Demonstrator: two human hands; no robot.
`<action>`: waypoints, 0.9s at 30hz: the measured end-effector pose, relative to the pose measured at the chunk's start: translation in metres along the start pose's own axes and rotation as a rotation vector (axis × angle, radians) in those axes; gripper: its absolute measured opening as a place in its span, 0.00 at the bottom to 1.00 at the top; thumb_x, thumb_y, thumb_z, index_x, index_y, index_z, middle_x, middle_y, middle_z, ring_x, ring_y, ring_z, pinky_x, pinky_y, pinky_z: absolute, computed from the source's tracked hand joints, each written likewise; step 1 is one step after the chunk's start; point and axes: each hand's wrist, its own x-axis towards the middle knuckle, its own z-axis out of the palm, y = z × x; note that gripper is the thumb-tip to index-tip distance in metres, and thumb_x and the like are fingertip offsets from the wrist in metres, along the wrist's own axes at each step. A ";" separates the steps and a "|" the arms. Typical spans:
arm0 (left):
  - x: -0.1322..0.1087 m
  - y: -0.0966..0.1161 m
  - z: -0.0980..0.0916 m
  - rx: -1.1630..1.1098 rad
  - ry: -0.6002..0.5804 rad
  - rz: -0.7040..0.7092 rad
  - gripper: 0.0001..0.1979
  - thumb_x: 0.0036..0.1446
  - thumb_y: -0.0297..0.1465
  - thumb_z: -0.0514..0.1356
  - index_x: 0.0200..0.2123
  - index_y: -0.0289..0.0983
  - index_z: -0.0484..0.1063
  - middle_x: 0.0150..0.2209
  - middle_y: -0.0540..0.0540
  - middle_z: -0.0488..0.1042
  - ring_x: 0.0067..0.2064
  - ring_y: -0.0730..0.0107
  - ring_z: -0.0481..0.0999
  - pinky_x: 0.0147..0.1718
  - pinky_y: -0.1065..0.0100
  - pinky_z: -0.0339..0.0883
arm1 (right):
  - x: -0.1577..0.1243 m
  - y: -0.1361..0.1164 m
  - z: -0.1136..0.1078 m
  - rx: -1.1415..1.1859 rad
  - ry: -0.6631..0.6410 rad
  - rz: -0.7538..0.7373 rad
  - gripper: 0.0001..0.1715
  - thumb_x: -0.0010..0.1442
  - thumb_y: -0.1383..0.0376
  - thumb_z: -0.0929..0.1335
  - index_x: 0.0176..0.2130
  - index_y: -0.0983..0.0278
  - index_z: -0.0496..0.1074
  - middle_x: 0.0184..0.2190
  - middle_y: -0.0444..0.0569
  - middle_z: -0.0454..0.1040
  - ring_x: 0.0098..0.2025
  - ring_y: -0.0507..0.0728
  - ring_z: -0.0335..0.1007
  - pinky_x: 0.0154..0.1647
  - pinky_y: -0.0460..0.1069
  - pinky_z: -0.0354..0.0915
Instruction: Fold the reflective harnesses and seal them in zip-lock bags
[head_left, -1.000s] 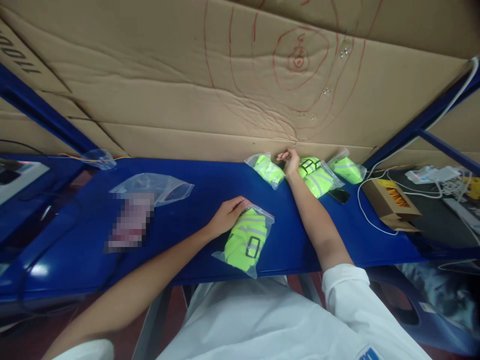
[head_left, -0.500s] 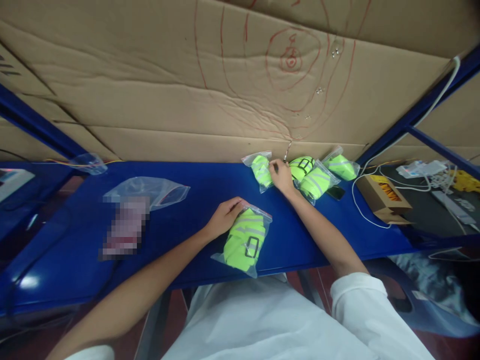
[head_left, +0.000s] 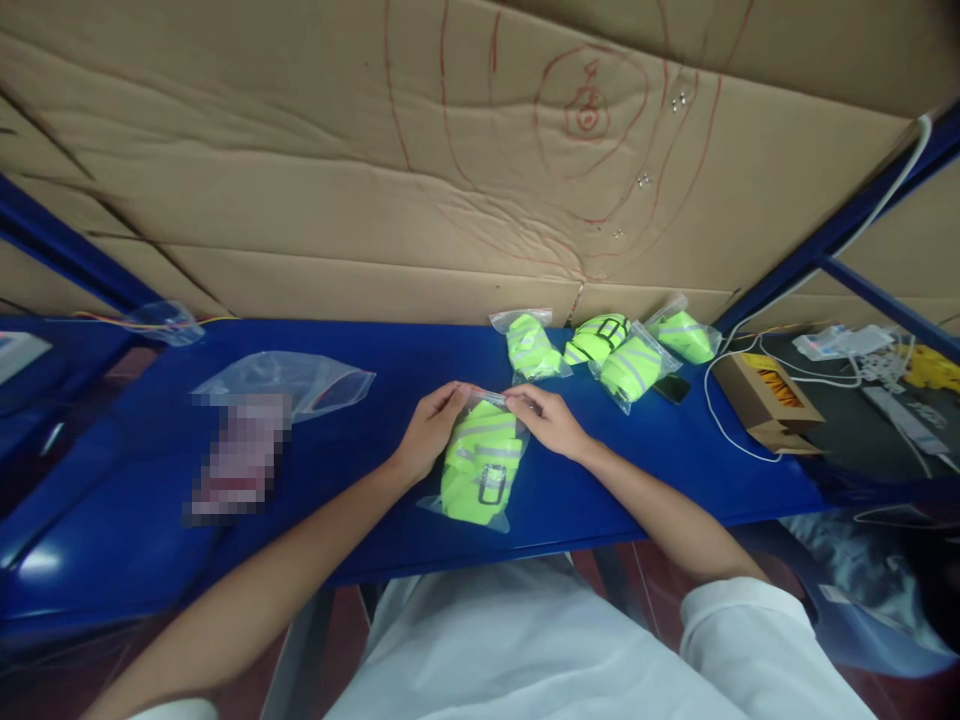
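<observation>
A clear zip bag with a folded neon-yellow reflective strap (head_left: 484,465) lies near the front edge of the blue table (head_left: 360,500). Its top left corner is pinched by my left hand (head_left: 435,425). My right hand (head_left: 549,418) grips the top right corner of the same bag, fingers closed on the seal. Behind my hands, at the back of the table, are more bagged neon straps: one bag (head_left: 531,345) on the left, two side by side in the middle (head_left: 598,340) (head_left: 631,368), and another (head_left: 686,335) on the right.
An empty-looking clear bag (head_left: 322,385) and a pixelated item (head_left: 244,450) lie to the left. A dark phone-like object (head_left: 673,388) is by the bagged straps. At right are an open cardboard box (head_left: 765,400) and white cables. Cardboard (head_left: 300,180) stands behind the table.
My right hand has come back from the bags at the rear to the front bag's top corner. The rear left bag sits slightly further right. My left hand still holds the front bag.
</observation>
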 end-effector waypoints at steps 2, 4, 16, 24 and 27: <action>0.000 0.001 -0.001 -0.046 -0.005 -0.025 0.25 0.60 0.55 0.65 0.41 0.37 0.81 0.41 0.44 0.83 0.41 0.62 0.78 0.41 0.66 0.72 | -0.001 0.001 0.000 0.004 -0.006 0.014 0.20 0.69 0.46 0.67 0.42 0.57 0.79 0.30 0.42 0.79 0.30 0.55 0.75 0.33 0.49 0.68; -0.001 0.002 -0.001 -0.112 -0.053 -0.080 0.25 0.58 0.54 0.67 0.43 0.38 0.81 0.43 0.44 0.83 0.42 0.62 0.79 0.42 0.66 0.73 | -0.002 -0.001 -0.003 -0.008 -0.008 0.006 0.21 0.70 0.46 0.66 0.38 0.57 0.79 0.27 0.42 0.77 0.28 0.55 0.73 0.31 0.49 0.66; -0.001 0.005 -0.003 -0.142 -0.165 -0.185 0.23 0.55 0.49 0.72 0.45 0.38 0.82 0.41 0.46 0.83 0.43 0.61 0.79 0.43 0.67 0.71 | 0.024 0.032 -0.102 -1.109 0.357 0.025 0.45 0.67 0.42 0.68 0.72 0.62 0.61 0.75 0.69 0.53 0.77 0.78 0.46 0.73 0.77 0.43; -0.001 0.003 -0.005 -0.131 -0.182 -0.179 0.22 0.59 0.49 0.69 0.46 0.38 0.81 0.42 0.47 0.82 0.45 0.63 0.78 0.45 0.68 0.69 | 0.037 0.057 -0.128 -1.207 0.331 0.153 0.32 0.68 0.55 0.69 0.66 0.63 0.68 0.67 0.66 0.64 0.64 0.76 0.64 0.63 0.69 0.63; -0.001 0.007 -0.005 -0.120 -0.189 -0.178 0.23 0.58 0.50 0.69 0.46 0.37 0.81 0.42 0.46 0.81 0.44 0.63 0.77 0.45 0.68 0.68 | 0.029 0.059 -0.125 -1.210 0.259 -0.091 0.23 0.71 0.61 0.66 0.62 0.64 0.72 0.64 0.64 0.66 0.65 0.71 0.63 0.65 0.63 0.62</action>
